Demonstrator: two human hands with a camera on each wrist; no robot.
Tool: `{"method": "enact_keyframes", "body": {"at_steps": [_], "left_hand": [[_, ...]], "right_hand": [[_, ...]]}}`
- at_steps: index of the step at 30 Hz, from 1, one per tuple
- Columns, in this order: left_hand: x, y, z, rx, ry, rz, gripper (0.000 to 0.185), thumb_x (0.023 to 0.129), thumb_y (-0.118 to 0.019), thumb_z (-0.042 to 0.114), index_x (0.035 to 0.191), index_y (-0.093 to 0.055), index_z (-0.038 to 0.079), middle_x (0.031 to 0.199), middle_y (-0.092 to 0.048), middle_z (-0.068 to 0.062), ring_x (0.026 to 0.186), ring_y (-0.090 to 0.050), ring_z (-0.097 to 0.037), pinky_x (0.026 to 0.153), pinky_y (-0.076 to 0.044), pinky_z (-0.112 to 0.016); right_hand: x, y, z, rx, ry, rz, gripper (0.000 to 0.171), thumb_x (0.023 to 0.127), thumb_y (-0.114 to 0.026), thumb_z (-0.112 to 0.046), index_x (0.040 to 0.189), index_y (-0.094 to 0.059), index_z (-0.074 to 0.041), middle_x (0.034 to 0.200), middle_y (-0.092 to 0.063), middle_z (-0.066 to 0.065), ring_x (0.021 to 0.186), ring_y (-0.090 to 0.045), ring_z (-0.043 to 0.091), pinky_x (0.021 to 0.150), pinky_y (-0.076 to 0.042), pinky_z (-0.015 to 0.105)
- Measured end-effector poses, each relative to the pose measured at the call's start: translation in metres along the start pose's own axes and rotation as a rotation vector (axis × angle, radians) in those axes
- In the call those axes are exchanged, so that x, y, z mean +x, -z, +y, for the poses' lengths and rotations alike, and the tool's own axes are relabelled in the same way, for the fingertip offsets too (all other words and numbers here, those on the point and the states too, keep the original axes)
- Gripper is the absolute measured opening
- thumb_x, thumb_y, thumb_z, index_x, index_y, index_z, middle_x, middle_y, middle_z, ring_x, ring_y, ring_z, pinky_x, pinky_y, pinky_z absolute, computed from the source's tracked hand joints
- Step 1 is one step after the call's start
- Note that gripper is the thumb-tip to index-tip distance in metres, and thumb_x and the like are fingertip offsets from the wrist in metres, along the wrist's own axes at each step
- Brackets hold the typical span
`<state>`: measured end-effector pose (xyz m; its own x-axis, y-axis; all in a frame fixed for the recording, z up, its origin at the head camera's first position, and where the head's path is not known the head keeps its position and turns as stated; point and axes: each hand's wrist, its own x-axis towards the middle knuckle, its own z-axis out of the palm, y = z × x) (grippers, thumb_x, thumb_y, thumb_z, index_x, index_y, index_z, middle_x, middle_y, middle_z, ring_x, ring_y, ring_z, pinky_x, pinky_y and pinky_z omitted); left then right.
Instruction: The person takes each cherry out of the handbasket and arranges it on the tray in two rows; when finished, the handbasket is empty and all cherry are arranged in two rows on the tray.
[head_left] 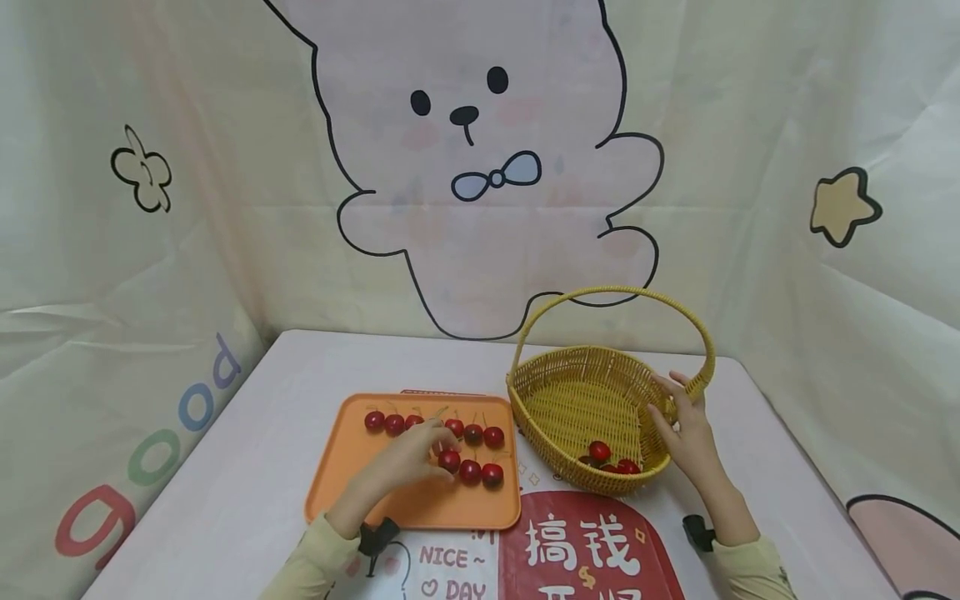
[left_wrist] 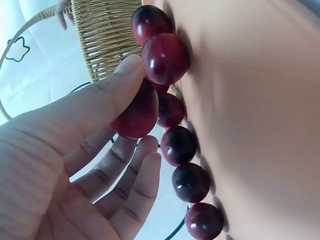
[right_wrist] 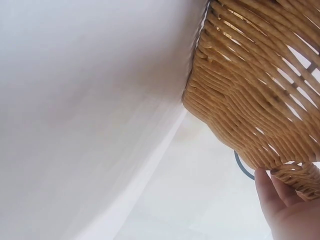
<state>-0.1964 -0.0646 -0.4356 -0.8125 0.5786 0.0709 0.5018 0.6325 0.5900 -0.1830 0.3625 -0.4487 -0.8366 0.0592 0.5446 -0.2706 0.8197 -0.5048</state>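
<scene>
Cherry — pinched in left hand | basket — held by right hand

A glossy dark-red cherry is pinched toward eight o'clock from the yellow wicker basket, its handle arching up, several red cherries gathered inside at five o'clock.

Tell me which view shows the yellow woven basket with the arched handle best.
The head view: it shows the yellow woven basket nearly whole, with its arched handle and round red cherries inside. The left wrist view shows only part of its side and handle; the right wrist view, a close, cropped stretch of weave.
</scene>
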Motion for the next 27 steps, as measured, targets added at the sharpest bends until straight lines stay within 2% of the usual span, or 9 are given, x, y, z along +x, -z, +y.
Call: {"method": "enact_keyframes", "body": {"at_steps": [3,9,15,20,27], "left_hand": [[0.0,-0.002,-0.002,-0.018,0.014,-0.022,0.03,0.071,-0.08,0.02,0.096,-0.065,0.014,0.09,-0.056,0.004,0.08,-0.054,-0.015,0.07,-0.048,-0.024],[-0.001,-0.008,-0.009,-0.022,0.028,-0.02,0.034,0.069,-0.082,0.021,0.097,-0.064,0.013,0.09,-0.055,0.003,0.076,-0.052,-0.014,0.068,-0.047,-0.022],[0.0,-0.015,-0.014,0.006,0.03,-0.016,0.034,0.069,-0.082,0.025,0.095,-0.063,0.016,0.09,-0.053,0.005,0.078,-0.051,-0.011,0.073,-0.049,-0.024],[0.002,-0.018,-0.016,0.022,0.04,-0.01,0.032,0.069,-0.082,0.026,0.094,-0.062,0.019,0.089,-0.052,0.005,0.079,-0.051,-0.01,0.074,-0.049,-0.024],[0.002,-0.018,-0.014,0.033,0.02,0.003,0.036,0.068,-0.082,0.029,0.096,-0.063,0.017,0.09,-0.053,0.002,0.078,-0.051,-0.013,0.071,-0.047,-0.025]], "right_hand": [[0.0,0.0,0.0,-0.003,0.001,0.003,0.051,0.088,-0.06,-0.004,0.135,-0.042,-0.012,0.139,-0.027,0.023,0.105,-0.049,0.044,0.072,-0.045,0.066],[-0.001,0.0,0.0,-0.005,-0.006,-0.005,0.051,0.088,-0.06,-0.005,0.135,-0.041,-0.013,0.139,-0.026,0.022,0.106,-0.048,0.044,0.073,-0.044,0.066],[0.0,0.0,0.0,0.002,-0.009,-0.009,0.05,0.088,-0.06,-0.005,0.135,-0.042,-0.011,0.139,-0.026,0.022,0.107,-0.048,0.044,0.073,-0.044,0.067],[0.0,0.0,0.0,0.006,-0.009,-0.007,0.05,0.088,-0.06,-0.005,0.135,-0.042,-0.011,0.139,-0.026,0.022,0.106,-0.049,0.044,0.073,-0.044,0.067],[0.0,0.0,0.001,0.01,-0.016,-0.012,0.05,0.089,-0.06,-0.005,0.135,-0.042,-0.012,0.14,-0.026,0.022,0.107,-0.049,0.045,0.074,-0.043,0.068]]}}
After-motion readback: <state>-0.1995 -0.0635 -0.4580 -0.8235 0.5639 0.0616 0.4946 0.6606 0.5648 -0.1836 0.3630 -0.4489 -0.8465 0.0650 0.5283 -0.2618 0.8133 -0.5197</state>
